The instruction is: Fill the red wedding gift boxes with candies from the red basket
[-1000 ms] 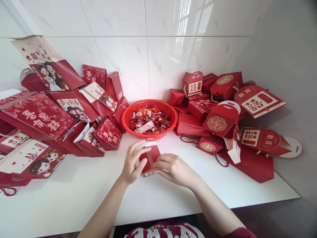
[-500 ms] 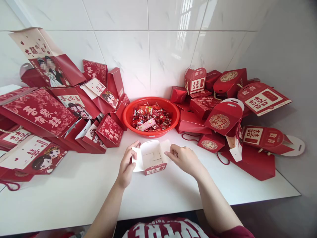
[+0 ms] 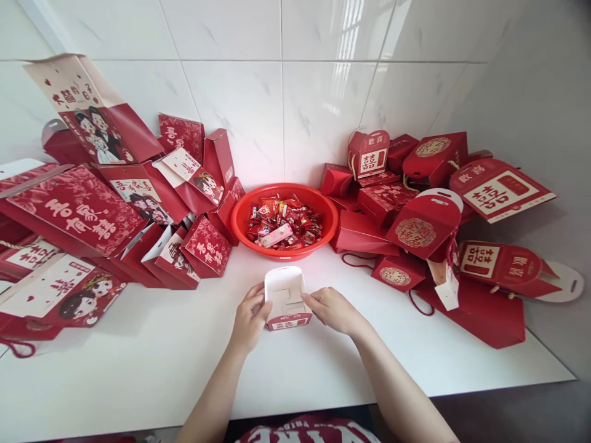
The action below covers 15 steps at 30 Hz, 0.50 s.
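A small red-and-white gift box (image 3: 289, 321) stands on the white table, its top open and its pale inside showing. My left hand (image 3: 252, 317) is closed on the box's left side, thumb at the upper edge. On the opposite side, my right hand (image 3: 333, 309) pinches the right edge of the box between thumb and fingers. Behind the box sits a red plastic basket (image 3: 239, 221) that holds many small wrapped candies (image 3: 302, 223) and a pink-wrapped piece (image 3: 276, 235).
Red gift boxes (image 3: 78, 212) with printed figures and characters are heaped at the left. Another heap of red boxes (image 3: 415, 224), some with rope handles, lies at the right. A tiled wall (image 3: 231, 92) rises behind the white table (image 3: 152, 369).
The side flaps that stuck out left and right are now folded in or upright. Both hands have moved inward, close against the box.
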Each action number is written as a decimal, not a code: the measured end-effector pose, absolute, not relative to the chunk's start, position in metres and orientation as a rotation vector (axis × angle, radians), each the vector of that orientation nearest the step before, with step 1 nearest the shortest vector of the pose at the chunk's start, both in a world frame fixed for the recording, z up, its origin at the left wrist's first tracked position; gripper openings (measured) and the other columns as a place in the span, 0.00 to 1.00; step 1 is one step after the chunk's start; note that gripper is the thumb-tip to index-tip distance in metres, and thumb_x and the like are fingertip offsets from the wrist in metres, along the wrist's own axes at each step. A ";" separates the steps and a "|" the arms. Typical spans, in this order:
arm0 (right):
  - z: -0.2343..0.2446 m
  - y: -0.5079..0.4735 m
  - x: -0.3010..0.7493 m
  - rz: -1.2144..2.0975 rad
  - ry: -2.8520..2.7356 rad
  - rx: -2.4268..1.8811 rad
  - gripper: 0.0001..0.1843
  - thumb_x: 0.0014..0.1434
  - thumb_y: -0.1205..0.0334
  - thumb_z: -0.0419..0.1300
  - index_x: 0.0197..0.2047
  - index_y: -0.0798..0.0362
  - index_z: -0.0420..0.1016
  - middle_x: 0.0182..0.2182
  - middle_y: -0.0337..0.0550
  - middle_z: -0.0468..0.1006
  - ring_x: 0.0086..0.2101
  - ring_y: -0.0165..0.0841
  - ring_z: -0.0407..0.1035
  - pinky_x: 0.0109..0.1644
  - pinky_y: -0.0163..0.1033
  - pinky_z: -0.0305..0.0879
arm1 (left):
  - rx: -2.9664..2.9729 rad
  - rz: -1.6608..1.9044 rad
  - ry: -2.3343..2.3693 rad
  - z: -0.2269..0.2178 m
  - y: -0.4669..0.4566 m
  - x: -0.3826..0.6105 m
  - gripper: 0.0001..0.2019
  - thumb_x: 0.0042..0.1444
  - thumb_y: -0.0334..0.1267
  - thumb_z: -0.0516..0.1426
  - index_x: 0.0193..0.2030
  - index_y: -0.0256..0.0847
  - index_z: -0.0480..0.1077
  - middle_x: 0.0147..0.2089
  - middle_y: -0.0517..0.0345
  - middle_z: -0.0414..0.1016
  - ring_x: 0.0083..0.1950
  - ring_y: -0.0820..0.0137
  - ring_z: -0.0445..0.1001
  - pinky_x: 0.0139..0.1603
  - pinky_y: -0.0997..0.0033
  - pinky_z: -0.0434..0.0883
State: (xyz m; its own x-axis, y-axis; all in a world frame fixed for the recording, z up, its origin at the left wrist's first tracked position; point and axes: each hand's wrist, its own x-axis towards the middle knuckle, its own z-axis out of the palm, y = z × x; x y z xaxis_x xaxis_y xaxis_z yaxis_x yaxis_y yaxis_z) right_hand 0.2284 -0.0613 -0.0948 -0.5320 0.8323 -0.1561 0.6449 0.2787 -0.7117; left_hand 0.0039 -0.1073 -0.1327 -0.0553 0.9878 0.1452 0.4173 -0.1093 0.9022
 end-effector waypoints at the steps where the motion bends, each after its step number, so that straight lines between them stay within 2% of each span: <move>1: -0.097 -0.061 0.228 1.136 -2.287 -1.353 0.32 0.69 0.47 0.41 0.16 0.52 0.58 0.14 0.37 0.64 0.19 0.28 0.59 0.26 0.34 0.52 | 1.579 1.214 1.534 -0.135 -0.108 0.007 0.12 0.60 0.43 0.54 0.31 0.40 0.74 0.61 0.49 0.69 0.61 0.56 0.69 0.56 0.59 0.71; 3: -0.102 -0.061 0.228 1.145 -2.227 -1.349 0.31 0.68 0.46 0.45 0.16 0.52 0.58 0.14 0.35 0.62 0.20 0.27 0.58 0.26 0.33 0.53 | 1.570 1.347 1.530 -0.137 -0.109 0.012 0.12 0.60 0.43 0.55 0.29 0.40 0.69 0.62 0.49 0.68 0.61 0.55 0.68 0.56 0.59 0.70; 5: -0.107 -0.063 0.227 1.033 -2.123 -1.317 0.25 0.65 0.47 0.52 0.21 0.52 0.63 0.18 0.35 0.64 0.22 0.28 0.60 0.27 0.33 0.55 | 1.568 1.402 1.467 -0.138 -0.110 0.016 0.09 0.62 0.44 0.53 0.38 0.41 0.67 0.65 0.48 0.64 0.63 0.56 0.67 0.57 0.58 0.69; 7: -0.111 -0.064 0.227 0.864 -2.044 -1.165 0.14 0.63 0.50 0.57 0.33 0.52 0.70 0.30 0.40 0.73 0.31 0.31 0.67 0.35 0.35 0.63 | 1.599 1.403 1.401 -0.138 -0.111 0.019 0.13 0.65 0.45 0.49 0.52 0.43 0.62 0.68 0.46 0.59 0.68 0.57 0.61 0.62 0.57 0.65; 9: -0.113 -0.065 0.227 0.773 -2.025 -0.962 0.12 0.64 0.53 0.57 0.46 0.51 0.72 0.47 0.48 0.73 0.47 0.36 0.68 0.51 0.41 0.65 | 1.658 1.394 1.362 -0.137 -0.112 0.020 0.18 0.66 0.46 0.47 0.59 0.44 0.59 0.70 0.46 0.55 0.71 0.57 0.55 0.67 0.54 0.59; 10: -0.113 -0.065 0.229 0.773 -2.043 -0.875 0.15 0.64 0.54 0.57 0.52 0.49 0.70 0.54 0.50 0.70 0.54 0.38 0.64 0.58 0.45 0.62 | 1.679 1.379 1.349 -0.137 -0.112 0.020 0.19 0.67 0.46 0.46 0.61 0.44 0.59 0.71 0.47 0.54 0.72 0.57 0.53 0.69 0.54 0.57; 12: -0.115 -0.064 0.231 0.858 -2.107 -0.738 0.24 0.64 0.50 0.58 0.61 0.47 0.65 0.61 0.51 0.63 0.62 0.40 0.56 0.65 0.49 0.54 | 1.688 1.333 1.316 -0.137 -0.114 0.017 0.20 0.66 0.47 0.46 0.62 0.44 0.59 0.70 0.48 0.54 0.71 0.56 0.54 0.70 0.53 0.55; 15: -0.121 -0.063 0.234 1.014 -2.198 -0.563 0.48 0.55 0.40 0.64 0.71 0.48 0.50 0.68 0.54 0.52 0.68 0.44 0.44 0.69 0.53 0.46 | 1.692 1.246 1.243 -0.137 -0.118 0.013 0.26 0.66 0.49 0.47 0.67 0.44 0.53 0.70 0.46 0.53 0.71 0.55 0.54 0.69 0.52 0.56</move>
